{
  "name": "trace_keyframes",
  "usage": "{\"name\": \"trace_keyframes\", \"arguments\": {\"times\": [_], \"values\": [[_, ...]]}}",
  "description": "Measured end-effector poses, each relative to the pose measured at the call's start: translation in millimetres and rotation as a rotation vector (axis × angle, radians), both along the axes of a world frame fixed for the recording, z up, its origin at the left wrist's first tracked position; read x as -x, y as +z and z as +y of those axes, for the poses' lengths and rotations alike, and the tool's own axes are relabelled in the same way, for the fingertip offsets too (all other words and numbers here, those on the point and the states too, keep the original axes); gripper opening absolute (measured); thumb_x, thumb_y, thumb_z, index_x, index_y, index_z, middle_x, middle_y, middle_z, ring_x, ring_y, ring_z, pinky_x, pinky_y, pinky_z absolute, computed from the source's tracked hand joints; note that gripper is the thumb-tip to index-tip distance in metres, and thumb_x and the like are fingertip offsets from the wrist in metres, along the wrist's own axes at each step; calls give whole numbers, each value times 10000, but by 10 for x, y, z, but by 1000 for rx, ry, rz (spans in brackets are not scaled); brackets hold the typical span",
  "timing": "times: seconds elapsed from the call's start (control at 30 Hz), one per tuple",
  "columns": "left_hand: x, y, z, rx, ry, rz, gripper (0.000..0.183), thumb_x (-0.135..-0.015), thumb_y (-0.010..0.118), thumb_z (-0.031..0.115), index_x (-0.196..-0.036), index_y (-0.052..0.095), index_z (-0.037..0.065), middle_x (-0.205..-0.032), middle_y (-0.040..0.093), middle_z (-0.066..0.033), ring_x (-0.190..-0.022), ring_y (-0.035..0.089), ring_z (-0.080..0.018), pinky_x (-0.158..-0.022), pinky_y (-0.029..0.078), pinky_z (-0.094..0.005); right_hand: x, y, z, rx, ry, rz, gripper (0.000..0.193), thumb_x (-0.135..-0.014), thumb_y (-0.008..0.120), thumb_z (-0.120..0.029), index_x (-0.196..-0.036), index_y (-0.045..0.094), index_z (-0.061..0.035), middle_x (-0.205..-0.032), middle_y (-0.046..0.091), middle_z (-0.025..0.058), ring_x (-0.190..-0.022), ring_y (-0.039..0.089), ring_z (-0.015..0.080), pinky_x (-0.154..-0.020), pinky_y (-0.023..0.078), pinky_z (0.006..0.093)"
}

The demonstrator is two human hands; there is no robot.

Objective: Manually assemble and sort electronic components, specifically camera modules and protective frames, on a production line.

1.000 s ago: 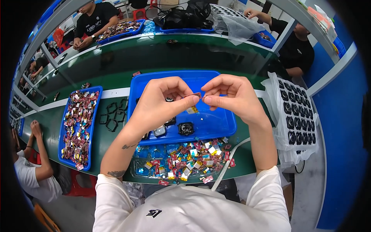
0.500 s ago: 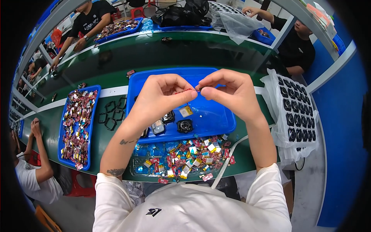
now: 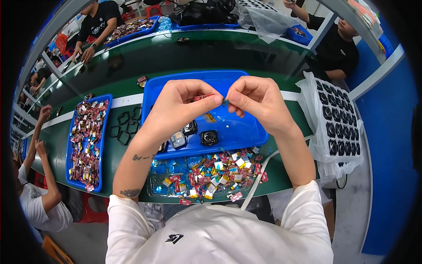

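Note:
Above the blue tray [image 3: 246, 136] my two hands meet almost fingertip to fingertip. In my left hand [image 3: 182, 105] is a small red circuit board [image 3: 203, 97], largely covered by the curled fingers. My right hand [image 3: 259, 103] is closed in a pinch on a tiny dark part with a bluish edge [image 3: 225, 101], right beside the left fingertips. Whether that part joins the board, I cannot tell. Below the hands, the tray holds a black square camera-like module [image 3: 209, 137], another round-lensed module [image 3: 190, 127], a grey-faced unit [image 3: 178, 140] and a yellow-labelled piece [image 3: 209, 117].
Closer to me lies a clear tray [image 3: 154, 188] heaped with red boards and silver-yellow cells [image 3: 215, 178]. Left are black frames [image 3: 124, 126] and a blue tray of red boards [image 3: 85, 145]. Right stands a plastic-wrapped tray of black modules [image 3: 336, 119]. Other people work around the green bench.
My right fingers have curled down, and the small part now shows between the fingertips. More of the red board is visible. A person at the left has raised a hand.

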State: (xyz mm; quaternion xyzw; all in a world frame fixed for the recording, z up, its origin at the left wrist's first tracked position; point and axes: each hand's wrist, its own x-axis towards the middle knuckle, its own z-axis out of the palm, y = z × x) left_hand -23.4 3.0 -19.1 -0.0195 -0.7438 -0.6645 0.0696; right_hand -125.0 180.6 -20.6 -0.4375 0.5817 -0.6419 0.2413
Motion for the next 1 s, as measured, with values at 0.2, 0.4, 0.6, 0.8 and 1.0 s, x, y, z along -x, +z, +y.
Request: {"name": "trace_keyframes", "arguments": {"times": [0.2, 0.4, 0.6, 0.8, 1.0], "values": [[-16, 43, -4, -14, -34, 36, 132, -850, 649, 139, -862, 632, 9, -781, 603, 11, -731, 534, -39, -661, 423, -185, 86, -206, -122, -40, -337, 420, 104, -817, 646, -110, -800, 604, -17, -707, 620, 53, -617, 581, 131, -555, 459, 279], [-34, 40, -49, 92, 47, 104, 138, -833, 665, 111, -889, 660, -15, -833, 639, -25, -753, 563, -58, -684, 450, -198, 49, -511, -214, -334, -506, 1208, 80, -783, 609, -95, -774, 552, -38, -730, 601, 107, -717, 592, 291, -621, 478, 421], [-63, 43, -26, 31, -12, 97, 148, -813, 685, 98, -899, 666, -21, -849, 649, -46, -760, 593, -78, -690, 479, -205, -119, -525, -214, -643, -153, 1068, 163, -769, 660, -207, -817, 635, -54, -810, 585, 98, -821, 583, 286, -704, 502, 410], [-88, 98, -33, 3, -38, 90, 121, -827, 670, 103, -864, 648, -10, -807, 626, -21, -742, 575, -59, -671, 467, -201, -123, -517, -277, -580, 0, 914, 225, -688, 730, -213, -707, 573, -54, -807, 572, 63, -817, 559, 257, -662, 472, 357], [-91, 116, -80, -3, 73, 213, 101, -840, 648, 103, -843, 624, 5, -774, 605, 6, -710, 534, -35, -653, 426, -184, -33, -343, -279, -215, 25, 183, 195, -736, 719, -124, -735, 544, -39, -741, 610, 28, -655, 558, 73, -573, 448, 249]]}}
